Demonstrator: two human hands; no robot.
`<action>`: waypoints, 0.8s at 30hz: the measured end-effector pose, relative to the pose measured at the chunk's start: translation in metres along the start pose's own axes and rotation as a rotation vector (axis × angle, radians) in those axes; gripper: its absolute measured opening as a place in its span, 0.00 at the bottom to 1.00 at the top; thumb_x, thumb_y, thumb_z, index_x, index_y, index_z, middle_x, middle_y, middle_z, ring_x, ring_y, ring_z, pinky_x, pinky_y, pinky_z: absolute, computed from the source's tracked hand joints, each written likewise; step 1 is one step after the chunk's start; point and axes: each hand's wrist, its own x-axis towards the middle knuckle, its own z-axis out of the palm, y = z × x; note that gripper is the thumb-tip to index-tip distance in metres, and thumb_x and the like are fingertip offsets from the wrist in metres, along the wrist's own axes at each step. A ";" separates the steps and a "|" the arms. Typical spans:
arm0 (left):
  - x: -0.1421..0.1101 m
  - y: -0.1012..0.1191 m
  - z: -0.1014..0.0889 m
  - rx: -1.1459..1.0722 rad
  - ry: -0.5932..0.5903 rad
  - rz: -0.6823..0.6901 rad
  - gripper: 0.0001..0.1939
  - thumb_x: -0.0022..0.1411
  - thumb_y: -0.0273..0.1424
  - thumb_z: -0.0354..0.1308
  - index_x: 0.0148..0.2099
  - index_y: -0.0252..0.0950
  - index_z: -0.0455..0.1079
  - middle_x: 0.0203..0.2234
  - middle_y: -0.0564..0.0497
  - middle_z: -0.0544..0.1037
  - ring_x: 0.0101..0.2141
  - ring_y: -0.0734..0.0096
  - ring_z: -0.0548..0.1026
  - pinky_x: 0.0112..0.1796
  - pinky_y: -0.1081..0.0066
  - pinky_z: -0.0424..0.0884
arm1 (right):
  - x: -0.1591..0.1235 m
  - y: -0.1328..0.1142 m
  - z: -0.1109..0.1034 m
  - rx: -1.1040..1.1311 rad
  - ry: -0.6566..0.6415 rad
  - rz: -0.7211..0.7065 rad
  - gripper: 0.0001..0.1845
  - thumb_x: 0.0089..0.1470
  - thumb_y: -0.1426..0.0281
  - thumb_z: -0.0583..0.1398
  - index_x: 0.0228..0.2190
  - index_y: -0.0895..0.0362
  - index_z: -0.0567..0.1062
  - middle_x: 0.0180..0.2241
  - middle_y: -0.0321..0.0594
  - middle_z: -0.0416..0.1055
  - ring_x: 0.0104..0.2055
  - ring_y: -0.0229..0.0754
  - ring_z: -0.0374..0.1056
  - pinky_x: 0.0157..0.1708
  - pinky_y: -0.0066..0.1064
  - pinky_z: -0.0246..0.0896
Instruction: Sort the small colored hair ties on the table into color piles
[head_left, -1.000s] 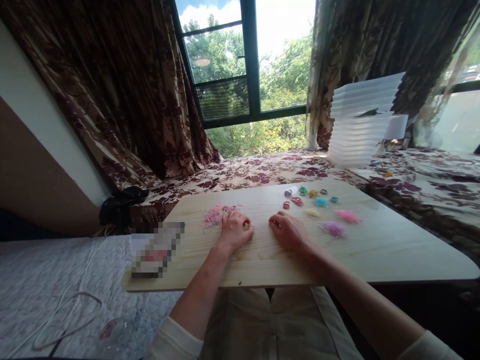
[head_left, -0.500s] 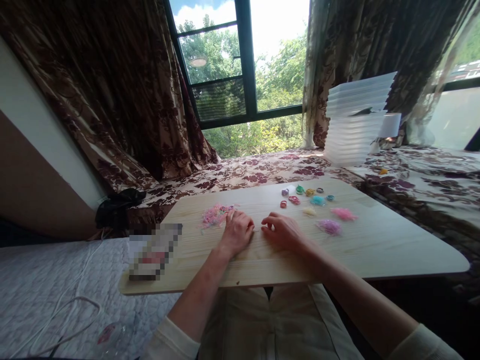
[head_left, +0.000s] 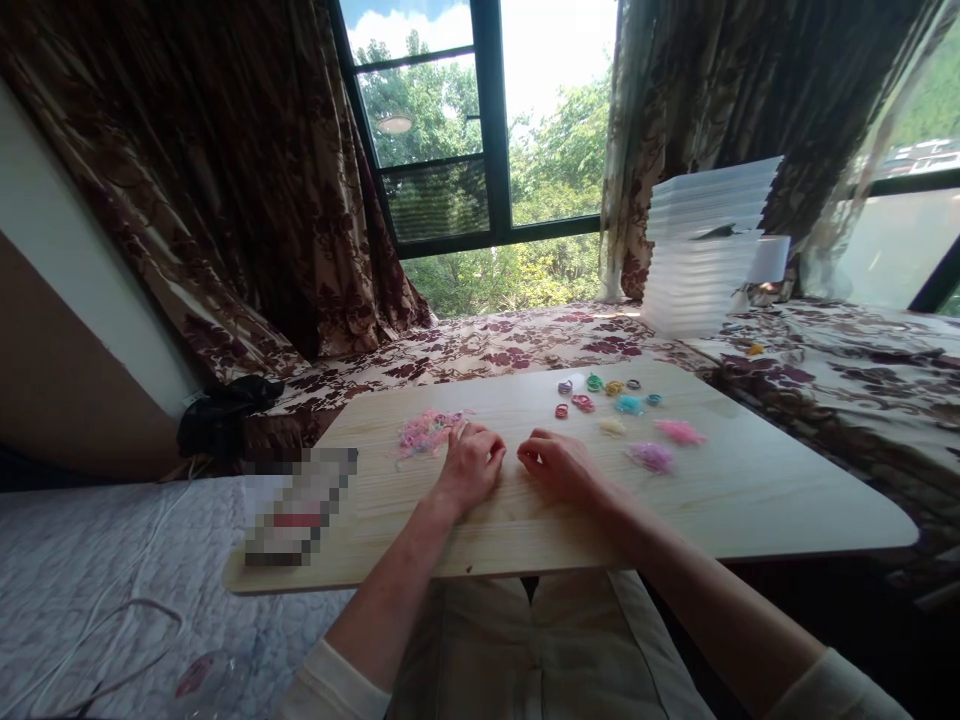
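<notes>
1. The person's left hand [head_left: 474,458] and right hand [head_left: 556,460] are facing each other over a pale, wood-grained tabletop [head_left: 787,500], standing apart with a narrow gap between the fingertips.
2. Both hands are curling, thumbs and forefingers drawing close together; whether either is pinching a small band, I cannot tell.
3. A loose, tangled heap of mixed pink and pastel bands, seemingly thin elastic [head_left: 424,433], is lying to the left of the left hand and slightly beyond it. Its near edge is reaching close to the knuckles; contact is unclear.
4. That heap is spreading somewhat wider from side to side than in depth, with no single long axis. The left hand is clearly the nearer one.
5. On the other side, a translucent purple cluster of thin bands [head_left: 651,457] is sitting to the right of the right hand, well apart from the mixed heap.
</notes>
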 end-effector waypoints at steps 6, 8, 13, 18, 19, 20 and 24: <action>-0.001 -0.008 0.001 0.061 -0.004 -0.022 0.08 0.60 0.26 0.51 0.34 0.39 0.71 0.34 0.49 0.77 0.45 0.63 0.68 0.56 0.54 0.55 | 0.000 -0.002 -0.013 -0.006 0.019 0.064 0.14 0.56 0.69 0.53 0.31 0.54 0.79 0.32 0.38 0.74 0.32 0.36 0.67 0.32 0.27 0.55; -0.002 -0.010 0.002 0.063 0.015 -0.020 0.09 0.59 0.26 0.51 0.36 0.39 0.72 0.35 0.50 0.78 0.45 0.63 0.68 0.58 0.53 0.53 | -0.006 -0.001 -0.026 -0.008 0.049 0.077 0.14 0.56 0.69 0.53 0.30 0.54 0.79 0.31 0.38 0.74 0.32 0.37 0.67 0.32 0.27 0.55; -0.003 -0.011 0.004 0.074 0.057 -0.022 0.10 0.59 0.25 0.51 0.37 0.39 0.72 0.36 0.49 0.78 0.46 0.62 0.69 0.58 0.52 0.52 | -0.046 0.033 -0.069 -0.051 0.164 0.193 0.17 0.56 0.64 0.52 0.30 0.55 0.79 0.31 0.40 0.74 0.30 0.38 0.68 0.31 0.28 0.57; -0.003 -0.012 0.006 0.084 0.050 -0.014 0.10 0.59 0.26 0.50 0.38 0.39 0.73 0.35 0.49 0.78 0.46 0.61 0.69 0.57 0.52 0.53 | -0.090 0.098 -0.102 -0.210 0.301 0.434 0.17 0.54 0.61 0.53 0.35 0.51 0.80 0.37 0.40 0.76 0.35 0.43 0.71 0.31 0.30 0.59; -0.003 -0.013 0.006 0.083 0.048 -0.013 0.10 0.59 0.26 0.50 0.38 0.39 0.73 0.36 0.49 0.78 0.46 0.61 0.69 0.57 0.52 0.54 | -0.095 0.108 -0.105 -0.248 0.306 0.478 0.17 0.54 0.61 0.53 0.34 0.51 0.80 0.38 0.40 0.76 0.35 0.43 0.71 0.31 0.31 0.59; -0.003 -0.013 0.006 0.081 0.046 -0.013 0.11 0.59 0.26 0.50 0.38 0.40 0.73 0.36 0.49 0.78 0.46 0.61 0.69 0.56 0.52 0.55 | -0.098 0.116 -0.107 -0.280 0.303 0.515 0.17 0.53 0.61 0.53 0.34 0.51 0.80 0.38 0.40 0.76 0.35 0.44 0.71 0.30 0.31 0.59; -0.003 -0.016 0.007 0.078 0.050 -0.016 0.11 0.58 0.26 0.50 0.38 0.40 0.73 0.36 0.49 0.78 0.47 0.61 0.69 0.56 0.53 0.55 | -0.096 0.132 -0.108 -0.347 0.274 0.589 0.18 0.53 0.61 0.52 0.33 0.52 0.80 0.39 0.40 0.77 0.36 0.44 0.71 0.30 0.31 0.58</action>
